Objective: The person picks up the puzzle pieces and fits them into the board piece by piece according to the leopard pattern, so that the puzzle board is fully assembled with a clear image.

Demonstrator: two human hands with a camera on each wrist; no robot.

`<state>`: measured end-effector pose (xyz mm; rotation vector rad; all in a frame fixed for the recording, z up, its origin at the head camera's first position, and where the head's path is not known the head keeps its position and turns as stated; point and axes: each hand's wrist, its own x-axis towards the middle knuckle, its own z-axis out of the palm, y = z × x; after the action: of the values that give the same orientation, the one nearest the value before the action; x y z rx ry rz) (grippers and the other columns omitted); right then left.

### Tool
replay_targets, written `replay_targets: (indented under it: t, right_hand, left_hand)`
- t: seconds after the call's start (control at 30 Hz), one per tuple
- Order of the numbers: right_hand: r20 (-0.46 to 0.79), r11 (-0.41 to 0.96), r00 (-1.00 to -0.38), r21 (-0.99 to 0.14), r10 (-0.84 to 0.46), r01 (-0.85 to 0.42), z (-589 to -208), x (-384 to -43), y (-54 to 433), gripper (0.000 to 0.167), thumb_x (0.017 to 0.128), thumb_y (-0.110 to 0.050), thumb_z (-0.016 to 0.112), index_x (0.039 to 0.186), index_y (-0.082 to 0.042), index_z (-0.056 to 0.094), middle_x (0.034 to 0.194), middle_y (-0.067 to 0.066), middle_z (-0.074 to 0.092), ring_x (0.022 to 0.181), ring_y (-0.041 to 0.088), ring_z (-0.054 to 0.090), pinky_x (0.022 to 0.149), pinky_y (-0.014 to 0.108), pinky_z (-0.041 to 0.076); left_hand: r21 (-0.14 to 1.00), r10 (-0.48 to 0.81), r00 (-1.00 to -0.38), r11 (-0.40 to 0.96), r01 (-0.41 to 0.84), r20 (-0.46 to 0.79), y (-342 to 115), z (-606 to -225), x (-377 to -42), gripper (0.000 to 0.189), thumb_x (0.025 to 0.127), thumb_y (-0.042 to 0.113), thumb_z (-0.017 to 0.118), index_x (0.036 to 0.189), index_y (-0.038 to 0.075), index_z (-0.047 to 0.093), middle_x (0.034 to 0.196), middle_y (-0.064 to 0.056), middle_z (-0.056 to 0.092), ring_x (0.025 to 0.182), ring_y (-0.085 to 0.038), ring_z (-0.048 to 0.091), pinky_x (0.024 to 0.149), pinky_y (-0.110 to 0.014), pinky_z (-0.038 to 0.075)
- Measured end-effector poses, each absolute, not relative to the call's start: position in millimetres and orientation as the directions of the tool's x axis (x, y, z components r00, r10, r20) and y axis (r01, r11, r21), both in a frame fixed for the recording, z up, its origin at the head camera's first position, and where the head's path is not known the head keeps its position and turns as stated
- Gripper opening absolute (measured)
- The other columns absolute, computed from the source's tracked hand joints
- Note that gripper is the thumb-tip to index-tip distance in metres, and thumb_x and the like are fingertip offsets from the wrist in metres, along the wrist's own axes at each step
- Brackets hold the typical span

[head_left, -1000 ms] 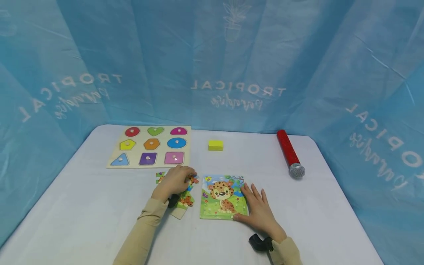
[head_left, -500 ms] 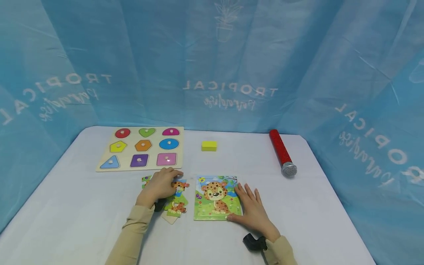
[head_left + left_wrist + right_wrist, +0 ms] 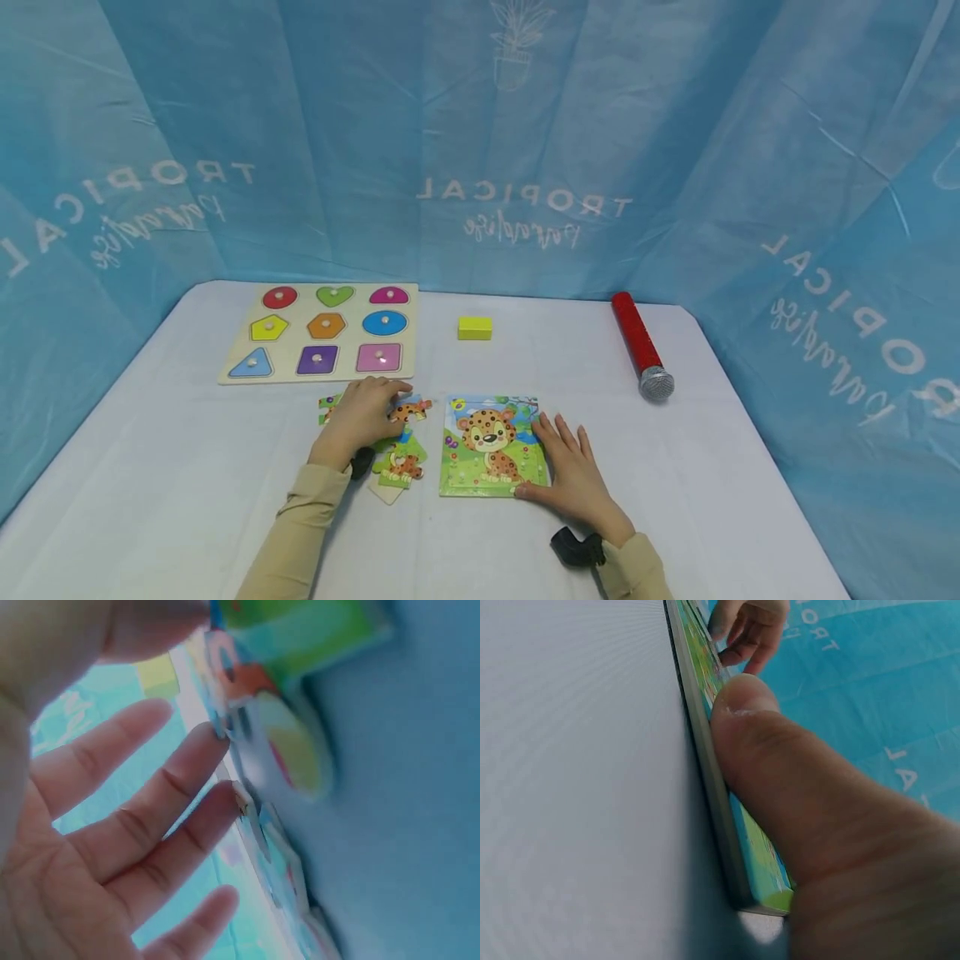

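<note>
A leopard picture puzzle board [image 3: 491,446] lies flat on the table in the head view. My right hand [image 3: 573,475] rests at its right side with fingers spread. In the right wrist view the right thumb [image 3: 757,742] presses on the board's edge. My left hand [image 3: 360,421] is over a loose pile of jigsaw pieces [image 3: 403,465] left of the board. In the left wrist view its fingers [image 3: 187,765] reach out loosely, fingertips right at the pieces. A spotted orange piece [image 3: 411,411] shows beside the left thumb. The hand hides part of the pile.
Behind the left hand lies a wooden shape board [image 3: 348,332] with knobbed coloured shapes. A yellow block [image 3: 475,328] sits at the back middle. Towards the back right is a red microphone [image 3: 641,346]. A blue printed curtain [image 3: 525,125] borders the white table [image 3: 720,500].
The left hand has shifted slightly left over the pile, uncovering more of the pieces. The right hand keeps its place on the puzzle board. The head view has turned a little.
</note>
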<state>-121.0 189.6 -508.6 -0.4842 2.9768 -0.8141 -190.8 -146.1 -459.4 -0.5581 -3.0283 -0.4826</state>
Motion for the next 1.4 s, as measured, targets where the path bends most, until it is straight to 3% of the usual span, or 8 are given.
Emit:
replay_targets:
  t: [0.27,0.57,0.9,1.1,1.23,1.3,1.4]
  right_hand:
    - [0.04,0.823,-0.956,-0.499,-0.291,-0.272,-510.0,-120.9,189.8,0.1,0.071,-0.055,0.078,0.149,-0.008,0.036,0.159,0.012,0.028,0.15,0.035,0.017,0.119,0.057,0.002]
    - [0.049,0.807,-0.952,-0.518,-0.301,-0.282,-511.8,-121.4,187.9,0.1,0.071,-0.057,0.077,0.15,-0.009,0.036,0.158,0.012,0.03,0.149,0.036,0.018,0.118,0.059,0.003]
    - [0.055,0.812,-0.953,-0.51,-0.299,-0.284,-511.6,-122.0,191.3,0.1,0.072,-0.057,0.076,0.15,-0.009,0.036,0.158,0.011,0.03,0.149,0.035,0.018,0.118,0.059,0.003]
    - [0.064,0.812,-0.95,-0.504,-0.305,-0.294,-509.2,-121.8,190.8,0.1,0.072,-0.056,0.076,0.15,-0.009,0.036,0.158,0.012,0.03,0.149,0.035,0.019,0.118,0.058,0.003]
    - [0.063,0.807,-0.949,-0.51,-0.31,-0.298,-509.5,-121.2,190.1,0.1,0.072,-0.057,0.076,0.15,-0.009,0.036,0.158,0.012,0.03,0.149,0.036,0.018,0.118,0.059,0.003]
    - [0.061,0.807,-0.949,-0.511,-0.31,-0.297,-509.1,-120.9,190.1,0.1,0.072,-0.057,0.076,0.15,-0.008,0.036,0.158,0.012,0.03,0.149,0.036,0.018,0.118,0.059,0.003]
    - [0.079,0.805,-0.946,-0.507,-0.314,-0.309,-509.9,-120.7,189.6,0.1,0.071,-0.057,0.076,0.149,-0.007,0.037,0.157,0.014,0.031,0.148,0.038,0.02,0.117,0.061,0.005]
  left_hand:
    - [0.277,0.448,-0.871,0.827,0.489,0.201,-116.5,-455.1,-188.4,0.042,0.076,0.022,0.078,0.116,0.014,0.069,0.095,-0.003,0.069,0.092,-0.025,0.062,0.092,-0.049,0.046]
    - [0.195,0.611,-0.764,0.74,0.644,0.206,-61.5,-459.6,-192.6,0.026,0.083,0.021,0.071,0.106,0.029,0.076,0.086,0.0,0.064,0.078,-0.017,0.053,0.087,-0.045,0.047]
    - [0.143,0.622,-0.77,0.757,0.637,0.138,-36.5,-458.2,-192.2,0.029,0.087,0.02,0.069,0.113,0.031,0.073,0.091,-0.005,0.06,0.08,-0.021,0.05,0.085,-0.044,0.045]
    - [0.074,0.628,-0.756,0.758,0.648,0.185,-33.9,-459.6,-192.1,0.023,0.09,0.022,0.067,0.109,0.034,0.075,0.087,-0.004,0.054,0.08,-0.02,0.042,0.085,-0.043,0.045]
    - [0.034,0.641,-0.738,0.749,0.661,0.212,-33.9,-460.1,-189.8,0.02,0.092,0.027,0.066,0.108,0.036,0.075,0.083,-0.003,0.05,0.078,-0.018,0.038,0.078,-0.039,0.044]
    - [0.037,0.654,-0.734,0.741,0.67,0.185,-34.0,-460.2,-189.7,0.023,0.093,0.029,0.063,0.113,0.036,0.073,0.086,-0.003,0.051,0.078,-0.018,0.038,0.073,-0.036,0.042]
    - [0.153,0.656,-0.749,0.733,0.662,0.097,-38.2,-459.0,-191.3,0.031,0.095,0.029,0.059,0.125,0.032,0.066,0.097,-0.004,0.055,0.082,-0.017,0.043,0.073,-0.036,0.042]
